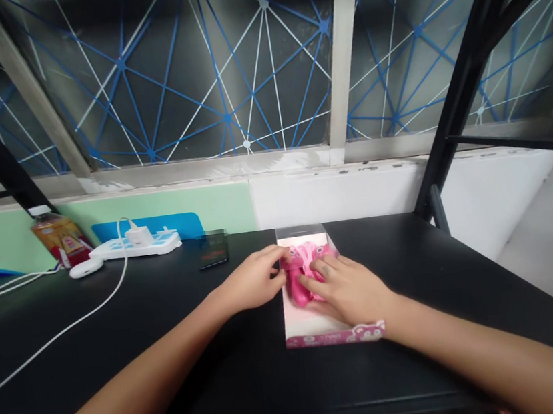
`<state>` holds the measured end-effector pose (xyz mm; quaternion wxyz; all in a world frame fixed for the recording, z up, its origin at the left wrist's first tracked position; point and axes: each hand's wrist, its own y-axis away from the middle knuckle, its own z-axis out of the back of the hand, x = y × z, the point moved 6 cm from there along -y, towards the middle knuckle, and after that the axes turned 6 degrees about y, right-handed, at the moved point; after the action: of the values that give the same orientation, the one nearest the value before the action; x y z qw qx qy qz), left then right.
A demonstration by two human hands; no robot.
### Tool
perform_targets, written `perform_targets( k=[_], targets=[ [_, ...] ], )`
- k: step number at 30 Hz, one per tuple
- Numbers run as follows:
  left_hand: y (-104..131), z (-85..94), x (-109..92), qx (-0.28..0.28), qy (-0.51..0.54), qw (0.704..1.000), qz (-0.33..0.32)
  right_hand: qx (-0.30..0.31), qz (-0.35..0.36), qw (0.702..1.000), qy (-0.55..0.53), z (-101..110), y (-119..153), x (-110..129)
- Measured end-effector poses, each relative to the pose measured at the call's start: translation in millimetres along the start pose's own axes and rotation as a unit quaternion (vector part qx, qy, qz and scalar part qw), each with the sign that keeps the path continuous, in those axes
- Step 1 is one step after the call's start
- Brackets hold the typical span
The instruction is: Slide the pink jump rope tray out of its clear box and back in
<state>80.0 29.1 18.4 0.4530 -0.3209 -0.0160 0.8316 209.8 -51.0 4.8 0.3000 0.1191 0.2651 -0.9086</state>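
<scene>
An open box (305,321) with a white inside and a pink printed front edge lies on the black table. Inside it are pink objects (297,288) with rounded handles, side by side. My left hand (255,278) reaches over the box's left edge, its fingers curled at the upper end of the left pink object. Across the right side of the box lies my right hand (349,285), its fingers spread over the pink objects. The hands partly hide the objects, whose exact kind I cannot tell.
A dark phone (212,250) lies left of the box. Further left are a white power strip (165,245) with a plugged charger, a white cable (102,307), a small white case (86,268) and a bottle (61,237). Black metal posts rise at both sides.
</scene>
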Motion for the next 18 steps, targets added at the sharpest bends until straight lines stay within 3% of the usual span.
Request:
perform_targets(
  k=[3, 7, 12, 18],
  targets=[
    [2, 1.1, -4, -0.004, -0.017, 1.0, -0.01, -0.015, 0.06, 0.997, -0.054, 8, 6, 11],
    [8, 9.1, -3, -0.014, -0.031, 0.999, -0.019, 0.042, 0.209, 0.956, -0.199, 26, 21, 48],
    [15, 12.7, -2, -0.028, -0.003, 1.0, -0.009, 0.106, 0.164, 0.95, -0.242, 33, 17, 56],
    [14, 1.6, -7, -0.027, 0.047, 0.998, -0.015, 0.121, 0.058, 0.968, -0.214, 17, 18, 26]
  ],
)
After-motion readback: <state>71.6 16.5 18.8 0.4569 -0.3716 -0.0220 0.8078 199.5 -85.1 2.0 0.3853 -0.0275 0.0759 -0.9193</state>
